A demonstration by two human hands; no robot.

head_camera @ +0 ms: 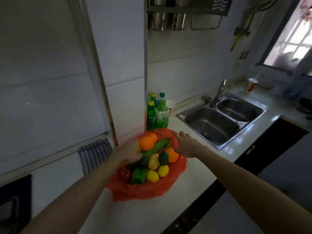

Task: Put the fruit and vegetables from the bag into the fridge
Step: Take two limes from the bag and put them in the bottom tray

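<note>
A red plastic bag [145, 191] lies spread open on the white counter with fruit and vegetables piled in it. On top are an orange [146, 144] and a long green cucumber [157, 146]. Lower down lie two lemons [157, 173], a green pepper [138, 175], a red pepper [124, 173], a yellow pepper [154, 161] and a dark avocado [163, 157]. My left hand [129, 153] reaches into the left side of the pile, fingers hidden among the produce. My right hand [185, 145] hovers with straight fingers at the bag's right rim. The fridge is out of view.
Green drink bottles [157, 114] stand right behind the bag against the wall. A double steel sink [221, 119] with a tap lies to the right. A striped cloth [94, 154] hangs at the left, a hob [15, 203] beyond it. A red paper cup [251, 84] stands far right.
</note>
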